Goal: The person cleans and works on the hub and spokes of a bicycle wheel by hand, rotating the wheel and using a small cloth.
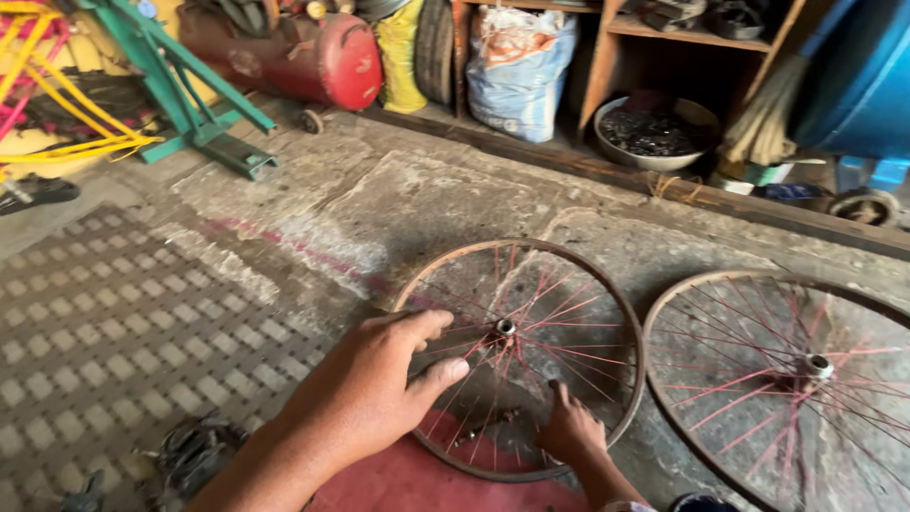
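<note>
A rusty bicycle wheel rim (531, 249) with thin red spokes lies flat on the concrete floor, its hub (506, 327) in the middle. My left hand (379, 384) rests on the rim's near-left side, fingers spread toward the hub, holding nothing I can see. My right hand (571, 429) sits low inside the wheel near its front edge, fingers curled among the spokes; what it pinches is hidden. A second, larger spoked wheel (664, 313) lies just to the right, with its own hub (817, 365).
A red compressor tank (322, 59), a green metal stand (190, 104), a white sack (517, 66) and a metal bowl of dark parts (654, 133) line the back. A dark greasy part (194, 453) lies on patterned floor at lower left. Red surface (417, 479) beneath my arms.
</note>
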